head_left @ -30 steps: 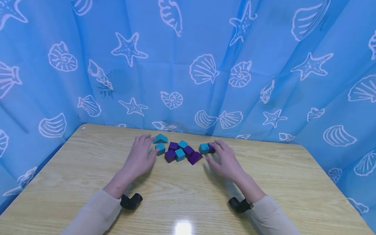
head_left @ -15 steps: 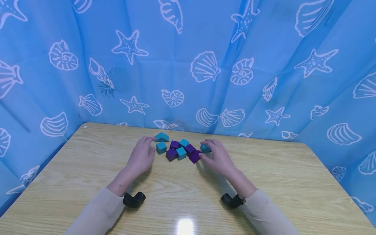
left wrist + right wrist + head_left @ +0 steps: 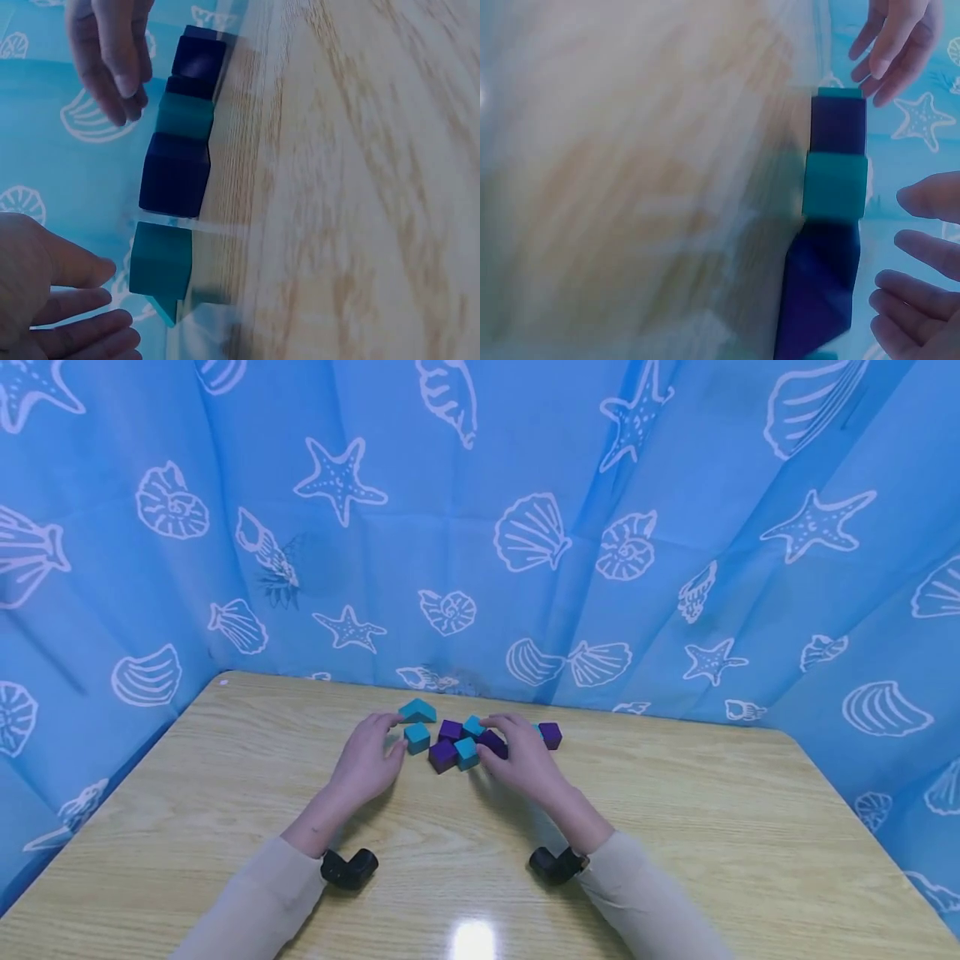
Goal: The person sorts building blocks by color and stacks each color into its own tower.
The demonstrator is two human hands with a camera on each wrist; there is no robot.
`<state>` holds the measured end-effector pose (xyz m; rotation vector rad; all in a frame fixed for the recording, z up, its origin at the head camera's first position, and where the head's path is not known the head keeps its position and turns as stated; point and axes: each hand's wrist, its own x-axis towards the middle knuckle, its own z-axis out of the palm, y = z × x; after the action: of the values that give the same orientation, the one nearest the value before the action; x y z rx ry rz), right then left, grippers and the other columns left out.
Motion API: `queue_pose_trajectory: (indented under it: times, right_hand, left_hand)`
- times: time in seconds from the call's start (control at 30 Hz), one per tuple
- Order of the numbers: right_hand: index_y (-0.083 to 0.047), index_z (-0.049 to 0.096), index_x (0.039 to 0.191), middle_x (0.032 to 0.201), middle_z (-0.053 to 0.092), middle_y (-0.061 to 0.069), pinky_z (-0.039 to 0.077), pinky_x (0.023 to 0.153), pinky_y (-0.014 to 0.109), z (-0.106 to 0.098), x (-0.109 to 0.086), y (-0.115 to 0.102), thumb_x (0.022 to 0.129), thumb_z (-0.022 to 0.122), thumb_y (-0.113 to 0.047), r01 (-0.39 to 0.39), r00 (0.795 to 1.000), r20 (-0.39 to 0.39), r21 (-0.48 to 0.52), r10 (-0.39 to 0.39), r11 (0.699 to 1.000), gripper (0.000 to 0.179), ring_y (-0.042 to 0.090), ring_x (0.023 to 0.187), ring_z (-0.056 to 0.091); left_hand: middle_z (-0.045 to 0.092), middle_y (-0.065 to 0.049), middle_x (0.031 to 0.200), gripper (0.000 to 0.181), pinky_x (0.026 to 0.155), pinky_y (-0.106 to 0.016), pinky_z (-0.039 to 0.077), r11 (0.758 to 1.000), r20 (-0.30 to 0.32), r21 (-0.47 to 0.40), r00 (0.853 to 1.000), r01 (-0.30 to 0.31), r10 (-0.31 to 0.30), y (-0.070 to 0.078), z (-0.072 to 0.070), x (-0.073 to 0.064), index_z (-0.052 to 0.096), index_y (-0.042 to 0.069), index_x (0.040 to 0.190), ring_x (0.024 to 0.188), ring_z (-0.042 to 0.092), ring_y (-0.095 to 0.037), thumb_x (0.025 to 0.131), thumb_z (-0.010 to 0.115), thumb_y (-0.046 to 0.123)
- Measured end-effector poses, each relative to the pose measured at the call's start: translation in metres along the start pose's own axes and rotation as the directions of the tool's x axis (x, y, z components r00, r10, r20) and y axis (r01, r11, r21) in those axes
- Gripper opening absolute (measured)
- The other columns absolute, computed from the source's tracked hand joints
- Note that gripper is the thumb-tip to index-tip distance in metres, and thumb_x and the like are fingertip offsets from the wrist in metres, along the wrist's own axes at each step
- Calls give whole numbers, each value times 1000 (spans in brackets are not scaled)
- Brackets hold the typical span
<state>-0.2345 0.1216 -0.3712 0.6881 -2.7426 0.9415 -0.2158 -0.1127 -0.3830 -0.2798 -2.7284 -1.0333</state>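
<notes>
My left hand (image 3: 369, 758) hovers with relaxed fingers beside a teal cube (image 3: 417, 738) and a teal triangular block (image 3: 417, 710). My right hand (image 3: 525, 762) hangs over the right part of the block cluster, its fingers spread and holding nothing in the right wrist view. Near its fingertips are a dark purple block (image 3: 492, 743), a front teal cube (image 3: 467, 753) and a rear teal cube (image 3: 473, 726). A purple triangular block (image 3: 817, 296) shows in the right wrist view; the right hand hides it in the head view. Purple cubes (image 3: 443, 756) sit mid-cluster.
Right of the right hand stands another purple cube (image 3: 551, 736), with a teal cube beside it mostly hidden. The blocks lie near the back of a wooden table (image 3: 675, 827). Behind it hangs a blue curtain (image 3: 450, 527) with shell prints.
My right hand has moved left, from the right-hand teal and purple cubes to over the middle of the cluster, uncovering the far-right purple cube. My left hand stays near the left teal blocks.
</notes>
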Motion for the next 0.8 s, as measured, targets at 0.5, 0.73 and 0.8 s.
queue_pose_trajectory:
  times: [0.5,0.73,0.8]
  right_hand:
    - [-4,61,126,128,61,13,43,105,44,21,32,-20,92,64,-19,22,993,112,29,-25,999,37,30,124,53]
    - [-3,59,128,131,58,15,42,106,46,26,43,-27,93,63,-17,20,984,174,45,-27,999,38,31,127,50]
    - [-1,59,128,131,58,16,43,105,46,27,45,-28,93,64,-16,31,981,192,46,-40,998,39,32,126,50]
  left_hand:
    - [56,-24,123,40,98,-51,46,991,12,-53,992,123,-123,-3,11,0,52,-6,128,116,53,-39,94,57,13]
    - [56,-26,123,40,98,-50,46,985,4,-92,990,143,-143,-3,12,0,51,-8,128,116,54,-39,93,58,11]
    - [56,-26,123,41,97,-51,46,984,3,-110,990,143,-143,-3,12,1,50,-8,129,116,54,-40,93,58,10]
